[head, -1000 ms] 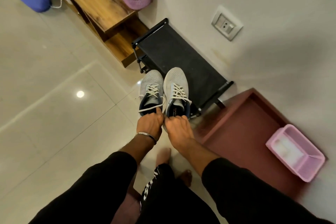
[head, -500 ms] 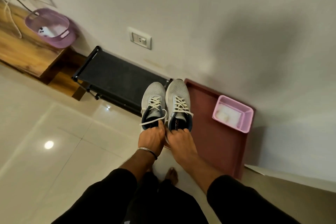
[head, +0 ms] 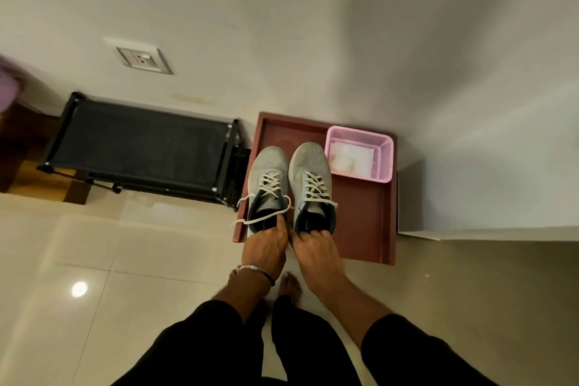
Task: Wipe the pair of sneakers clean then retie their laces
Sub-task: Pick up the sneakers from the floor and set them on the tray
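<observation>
Two grey mesh sneakers with white laces and dark blue collars hang side by side in the air, toes pointing away from me. My left hand (head: 265,247), with a metal bangle on the wrist, grips the heel of the left sneaker (head: 268,180). My right hand (head: 313,247) grips the heel of the right sneaker (head: 313,180). The laces are untied; loose ends trail off the left sneaker. Both sneakers hover over the left part of a dark red tray (head: 366,222) on the floor. A pink basket (head: 383,155) at the tray's far right corner holds a white cloth.
A black fabric shoe rack (head: 141,147) stands against the wall left of the tray. A wall socket (head: 142,58) sits above it. Wooden furniture (head: 18,147) is at the far left. My bare feet stand on glossy floor tiles (head: 94,260). A white ledge (head: 488,233) lies right.
I have carried both sneakers to the right, from above the black rack to above the red tray. My hands keep the same hold on the heels.
</observation>
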A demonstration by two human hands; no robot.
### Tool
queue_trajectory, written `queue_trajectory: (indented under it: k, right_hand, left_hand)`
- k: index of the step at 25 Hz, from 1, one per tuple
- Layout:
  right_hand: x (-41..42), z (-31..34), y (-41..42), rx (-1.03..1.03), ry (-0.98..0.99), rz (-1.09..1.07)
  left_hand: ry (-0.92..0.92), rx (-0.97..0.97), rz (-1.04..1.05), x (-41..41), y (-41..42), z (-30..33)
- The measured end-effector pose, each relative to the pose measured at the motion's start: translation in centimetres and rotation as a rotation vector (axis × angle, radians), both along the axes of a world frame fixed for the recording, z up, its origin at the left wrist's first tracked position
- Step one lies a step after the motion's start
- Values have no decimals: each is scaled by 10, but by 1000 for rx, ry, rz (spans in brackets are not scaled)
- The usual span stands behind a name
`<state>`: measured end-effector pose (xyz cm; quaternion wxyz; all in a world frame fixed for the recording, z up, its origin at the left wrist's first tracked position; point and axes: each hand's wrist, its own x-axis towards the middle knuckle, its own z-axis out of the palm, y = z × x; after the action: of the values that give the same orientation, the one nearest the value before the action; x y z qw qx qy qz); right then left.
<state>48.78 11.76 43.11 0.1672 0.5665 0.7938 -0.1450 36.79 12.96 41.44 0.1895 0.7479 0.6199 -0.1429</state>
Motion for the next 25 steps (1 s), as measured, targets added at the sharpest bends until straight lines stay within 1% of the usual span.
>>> queue_trajectory:
  k: [3,9,14,19,22,25]
  right_hand:
    - [9,-31,-7,-46,-1,-31]
    - [13,-103,-8,10,33,-54]
    - [8,-133,-9,59,78,-43]
    - [4,-144,-21,182,169,-79]
    - [3,-151,-24,234,254,-155]
    - [2,-156,-22,322,322,-259]
  left_hand:
    - [-9,-36,-33,10,-2,-28]
    - [-8,-77,-66,9,0,-86]
    - [-2,-81,-70,4,0,-108]
    - [-10,-71,-95,3,-3,-116]
    - [-87,-28,-37,0,-6,-121]
    - [-199,150,17,-7,-12,-128]
